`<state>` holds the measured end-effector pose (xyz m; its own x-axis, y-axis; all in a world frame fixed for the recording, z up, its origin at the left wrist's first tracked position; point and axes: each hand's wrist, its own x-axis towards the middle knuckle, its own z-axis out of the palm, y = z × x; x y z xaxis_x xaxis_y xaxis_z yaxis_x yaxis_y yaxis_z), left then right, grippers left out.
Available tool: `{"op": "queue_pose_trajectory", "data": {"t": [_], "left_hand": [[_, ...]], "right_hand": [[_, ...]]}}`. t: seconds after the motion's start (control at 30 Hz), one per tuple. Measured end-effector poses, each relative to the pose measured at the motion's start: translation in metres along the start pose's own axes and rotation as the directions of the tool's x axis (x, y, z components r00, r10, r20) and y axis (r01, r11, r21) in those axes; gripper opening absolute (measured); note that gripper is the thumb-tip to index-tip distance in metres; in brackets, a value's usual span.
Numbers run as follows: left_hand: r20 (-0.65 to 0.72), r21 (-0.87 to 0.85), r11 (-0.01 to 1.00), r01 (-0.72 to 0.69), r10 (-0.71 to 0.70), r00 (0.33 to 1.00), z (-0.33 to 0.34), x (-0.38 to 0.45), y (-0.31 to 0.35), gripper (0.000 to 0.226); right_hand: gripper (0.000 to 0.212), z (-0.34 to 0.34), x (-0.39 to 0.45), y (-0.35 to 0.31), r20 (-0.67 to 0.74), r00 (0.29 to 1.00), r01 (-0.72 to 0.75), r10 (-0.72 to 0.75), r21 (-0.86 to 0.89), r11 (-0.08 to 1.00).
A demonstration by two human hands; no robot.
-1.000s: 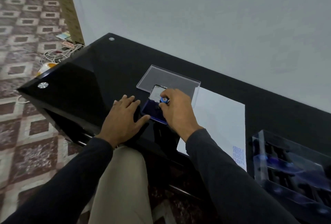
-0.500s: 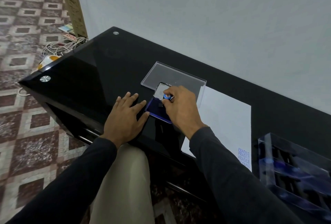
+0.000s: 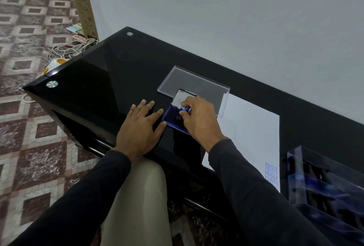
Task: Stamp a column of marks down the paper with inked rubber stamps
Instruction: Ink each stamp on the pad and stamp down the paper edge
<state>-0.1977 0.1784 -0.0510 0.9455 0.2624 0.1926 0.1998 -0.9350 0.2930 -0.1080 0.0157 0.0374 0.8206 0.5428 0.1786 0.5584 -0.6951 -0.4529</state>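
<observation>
Floor, far left: a loose tangle of white cables (image 3: 69,50) lies on the patterned brown-and-cream tiled floor (image 3: 29,147), just off the table's far corner.
Table: the glossy black glass table (image 3: 94,88) has round silver studs at two corners and bears everything listed below.
Your left hand (image 3: 140,127): it lies palm down on the glass, fingers straight and spread apart, holding nothing; thumb and forefinger tip sit against the near left edge of the ink pad.
Ink pad: the open blue rectangular ink pad (image 3: 174,118) rests on the table between your two hands, its silver-lined lid (image 3: 180,98) tipped back.
Clear lid: a flat transparent plastic box lid (image 3: 194,85) lies behind the ink pad, touching the paper's far left corner.
Your right hand (image 3: 199,117): fingers curled and clamped on the small blue-handled rubber stamp (image 3: 184,108), held down over the pad; contact with the ink is hidden.
Paper: the white rectangular paper sheet (image 3: 250,127) lies just right of the pad; blue "FRAGILE" marks (image 3: 271,173) stand stacked in a column at its near right corner, the lowest ones unclear.
Stamp case, far right: a transparent plastic case of dark stamps (image 3: 325,186) stands just beside the paper's right edge.
</observation>
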Motion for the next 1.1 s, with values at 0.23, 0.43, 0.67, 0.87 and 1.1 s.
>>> {"op": "queue_pose_trajectory", "data": {"t": [0.23, 0.43, 0.67, 0.87, 1.1], "left_hand": [[-0.002, 0.003, 1.000, -0.003, 0.003, 1.000, 0.0017, 0.0009, -0.0003, 0.057], [0.004, 0.008, 1.000, 0.000, 0.000, 1.000, 0.0011, 0.0011, -0.0002, 0.057], [-0.003, -0.008, 1.000, 0.005, -0.005, 1.000, 0.0000, 0.0011, 0.0009, 0.056], [0.003, -0.016, 1.000, 0.001, -0.001, 1.000, -0.0018, 0.0009, 0.0019, 0.056], [0.013, -0.018, 1.000, 0.002, -0.002, 1.000, -0.0008, 0.0011, 0.0013, 0.057]], "right_hand": [[0.007, -0.0006, -0.0006, 0.0017, -0.013, 0.999, 0.030, -0.030, -0.022, 0.999], [0.008, -0.0001, -0.0007, 0.0011, -0.014, 0.999, 0.051, -0.052, -0.050, 0.997], [0.015, 0.0010, 0.0011, 0.0037, -0.033, 0.997, 0.063, -0.065, -0.045, 0.997], [0.013, 0.0001, 0.0002, 0.0034, -0.063, 0.997, 0.048, -0.049, -0.017, 0.999], [0.005, 0.0022, -0.0010, 0.0028, -0.061, 0.997, 0.054, -0.054, -0.008, 0.999]]}}
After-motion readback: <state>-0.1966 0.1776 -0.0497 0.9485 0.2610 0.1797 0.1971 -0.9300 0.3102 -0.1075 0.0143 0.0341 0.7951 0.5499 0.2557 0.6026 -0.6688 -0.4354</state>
